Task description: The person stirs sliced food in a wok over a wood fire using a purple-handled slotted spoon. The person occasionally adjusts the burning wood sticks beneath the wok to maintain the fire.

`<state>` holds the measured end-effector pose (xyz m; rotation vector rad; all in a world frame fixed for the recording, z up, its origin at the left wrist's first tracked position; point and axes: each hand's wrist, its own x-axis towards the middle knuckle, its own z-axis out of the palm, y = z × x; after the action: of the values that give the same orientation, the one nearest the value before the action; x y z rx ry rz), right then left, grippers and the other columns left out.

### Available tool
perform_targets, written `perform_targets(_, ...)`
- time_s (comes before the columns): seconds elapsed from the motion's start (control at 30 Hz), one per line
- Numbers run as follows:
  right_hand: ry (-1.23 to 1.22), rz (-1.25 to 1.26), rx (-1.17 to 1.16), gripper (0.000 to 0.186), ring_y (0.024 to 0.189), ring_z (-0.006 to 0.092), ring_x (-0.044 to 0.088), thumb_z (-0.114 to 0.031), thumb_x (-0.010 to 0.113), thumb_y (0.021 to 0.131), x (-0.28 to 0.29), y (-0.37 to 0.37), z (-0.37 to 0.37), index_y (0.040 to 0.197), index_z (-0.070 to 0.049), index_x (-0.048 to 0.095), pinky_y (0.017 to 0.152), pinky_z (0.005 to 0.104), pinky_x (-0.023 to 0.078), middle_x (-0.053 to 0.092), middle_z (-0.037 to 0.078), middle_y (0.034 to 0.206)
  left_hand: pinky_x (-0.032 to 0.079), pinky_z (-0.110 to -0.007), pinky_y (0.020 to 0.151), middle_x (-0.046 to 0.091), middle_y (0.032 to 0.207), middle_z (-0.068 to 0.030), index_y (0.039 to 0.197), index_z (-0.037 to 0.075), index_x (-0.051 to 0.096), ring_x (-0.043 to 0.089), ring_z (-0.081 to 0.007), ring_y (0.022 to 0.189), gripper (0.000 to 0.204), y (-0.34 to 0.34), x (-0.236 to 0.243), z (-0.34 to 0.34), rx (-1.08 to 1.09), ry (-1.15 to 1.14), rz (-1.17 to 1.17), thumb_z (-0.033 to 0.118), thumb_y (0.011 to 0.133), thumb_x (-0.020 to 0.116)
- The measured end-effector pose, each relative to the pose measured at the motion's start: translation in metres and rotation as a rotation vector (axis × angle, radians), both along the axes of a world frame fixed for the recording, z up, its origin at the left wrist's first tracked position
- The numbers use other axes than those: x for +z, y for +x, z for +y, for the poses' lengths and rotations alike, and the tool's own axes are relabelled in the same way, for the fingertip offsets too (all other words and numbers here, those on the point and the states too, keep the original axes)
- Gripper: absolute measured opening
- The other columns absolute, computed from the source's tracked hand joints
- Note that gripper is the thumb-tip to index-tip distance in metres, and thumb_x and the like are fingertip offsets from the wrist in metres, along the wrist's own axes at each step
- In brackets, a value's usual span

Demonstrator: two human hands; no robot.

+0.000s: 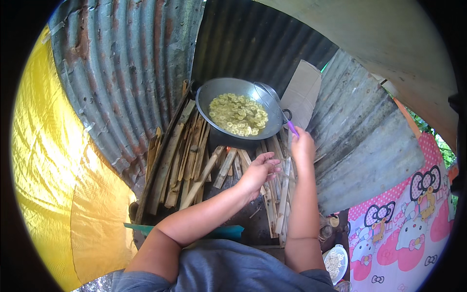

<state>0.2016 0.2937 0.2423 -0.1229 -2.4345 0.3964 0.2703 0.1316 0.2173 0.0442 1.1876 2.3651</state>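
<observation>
My right hand (303,147) is closed around the purple handle of a wire skimmer (292,128). Its mesh head rests against the inside right wall of a wide metal wok (203,95). Many round, pale yellow slices (238,113), which look like banana, float in liquid in the wok. My left hand (262,171) hovers in front of the wok, above the firewood, holding nothing, with its fingers loosely bent and apart.
Long split sticks of firewood (175,155) lie below and left of the wok, with a small glow under it. Corrugated metal sheets (121,73) surround the spot. A cardboard piece (302,92) leans behind. At lower right stands a white bowl (344,263) of pale slices.
</observation>
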Motion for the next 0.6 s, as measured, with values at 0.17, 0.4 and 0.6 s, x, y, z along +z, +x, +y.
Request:
perform_targets(0.17, -0.189, -0.285, 0.146, 0.028, 0.095, 0.0406, 0.061, -0.016, 0.055, 0.090, -0.035, -0.018, -0.017, 0.114, -0.003, 0.061, 0.082, 0.0437, 0.048, 0.065, 0.023, 0.101, 0.044, -0.027, 0.084, 0.057, 0.117, -0.0056, 0.135, 0.004, 0.036, 0.058, -0.0125, 0.098, 0.044, 0.000, 0.002, -0.002, 0.000, 0.019, 0.027, 0.009, 0.093, 0.048)
perform_targets(0.4, -0.395, -0.167, 0.269, 0.027, 0.093, 0.0363, 0.065, -0.015, 0.059, 0.089, -0.016, -0.040, 0.004, 0.112, -0.001, 0.062, 0.081, 0.0404, 0.050, 0.066, 0.024, 0.100, 0.044, -0.027, 0.084, 0.058, 0.115, -0.0055, 0.135, 0.004, 0.036, 0.057, -0.0125, 0.099, 0.044, -0.010, 0.000, -0.016, 0.077, 0.006, 0.014, 0.011, 0.094, 0.049)
perform_targets(0.6, -0.131, -0.130, 0.085, 0.025, 0.090, 0.0401, 0.063, -0.018, 0.056, 0.089, -0.039, -0.070, -0.012, 0.110, -0.006, 0.063, 0.078, 0.0478, 0.050, 0.066, 0.023, 0.095, 0.044, -0.027, 0.083, 0.057, 0.116, -0.0061, 0.135, 0.004, 0.036, 0.057, -0.0128, 0.097, 0.045, -0.019, -0.004, -0.016, 0.104, -0.011, 0.002, 0.013, 0.094, 0.051)
